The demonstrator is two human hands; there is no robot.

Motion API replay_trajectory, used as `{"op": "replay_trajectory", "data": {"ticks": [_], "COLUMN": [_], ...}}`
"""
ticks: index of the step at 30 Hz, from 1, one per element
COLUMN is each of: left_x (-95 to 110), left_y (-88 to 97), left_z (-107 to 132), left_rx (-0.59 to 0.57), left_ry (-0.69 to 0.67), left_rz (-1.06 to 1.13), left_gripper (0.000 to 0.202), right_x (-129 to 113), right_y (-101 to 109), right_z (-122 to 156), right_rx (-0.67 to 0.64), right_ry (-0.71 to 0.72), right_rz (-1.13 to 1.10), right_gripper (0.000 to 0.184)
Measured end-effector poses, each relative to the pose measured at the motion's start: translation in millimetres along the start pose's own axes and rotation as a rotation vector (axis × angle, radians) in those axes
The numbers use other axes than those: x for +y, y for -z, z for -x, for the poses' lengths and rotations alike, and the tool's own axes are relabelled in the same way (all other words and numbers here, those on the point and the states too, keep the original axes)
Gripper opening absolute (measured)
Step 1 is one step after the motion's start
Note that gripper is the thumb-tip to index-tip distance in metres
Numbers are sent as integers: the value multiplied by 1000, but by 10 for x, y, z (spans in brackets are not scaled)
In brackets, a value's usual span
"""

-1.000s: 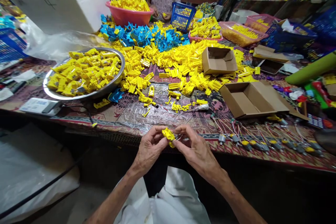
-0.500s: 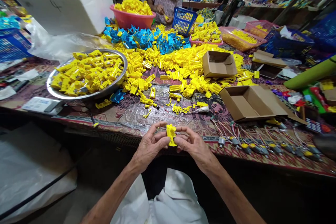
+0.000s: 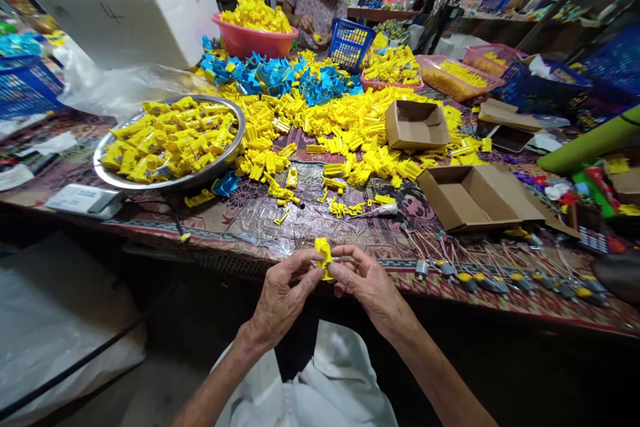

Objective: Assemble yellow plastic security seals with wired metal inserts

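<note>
Between both hands, at the table's front edge, is a small yellow plastic part (image 3: pixel 323 255), held roughly upright. My left hand (image 3: pixel 285 290) pinches it from the left with thumb and fingers. On the other side my right hand (image 3: pixel 365 283) presses its thumb and fingers against the lower part. Fingertips hide some of the piece. Just beyond lie a few loose yellow pieces (image 3: pixel 345 207) and a screwdriver (image 3: pixel 375 211) with a pale handle. A large heap of yellow plastic parts (image 3: pixel 340 120) spreads farther back.
At the left stands a metal bowl (image 3: pixel 235 153) of yellow parts, with a white box (image 3: pixel 120 27) behind. Small motors with wires (image 3: pixel 500 280) line the right front edge, near an open cardboard box (image 3: pixel 465 197). Across the table a person's hands (image 3: pixel 315 30) hold something yellow.
My left hand has shifted its fingers on the yellow plastic part, its index finger now lower. The part has turned and moved slightly left. My right thumb has moved a little left.
</note>
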State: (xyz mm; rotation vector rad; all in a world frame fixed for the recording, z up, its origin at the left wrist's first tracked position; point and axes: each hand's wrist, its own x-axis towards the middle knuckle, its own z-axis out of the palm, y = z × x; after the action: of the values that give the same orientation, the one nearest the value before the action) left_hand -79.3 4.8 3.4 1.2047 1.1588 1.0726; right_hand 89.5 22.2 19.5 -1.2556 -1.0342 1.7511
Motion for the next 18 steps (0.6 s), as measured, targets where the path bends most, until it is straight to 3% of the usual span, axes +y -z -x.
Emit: {"op": "replay_trajectory", "data": {"ticks": [7,18], "left_x": [-7,48], "left_y": [-19,-34], "left_z": [3,-12], "left_rx": [-39,-25], "left_ry": [37,9], "left_rz": [131,120], "left_gripper": [17,13], "right_x": [55,71], "right_y": [-34,16], "right_z": [6,2], "right_rx": [-4,-37], "right_ry": [5,14], "right_rz": [-75,-92], "right_gripper": [45,38]}}
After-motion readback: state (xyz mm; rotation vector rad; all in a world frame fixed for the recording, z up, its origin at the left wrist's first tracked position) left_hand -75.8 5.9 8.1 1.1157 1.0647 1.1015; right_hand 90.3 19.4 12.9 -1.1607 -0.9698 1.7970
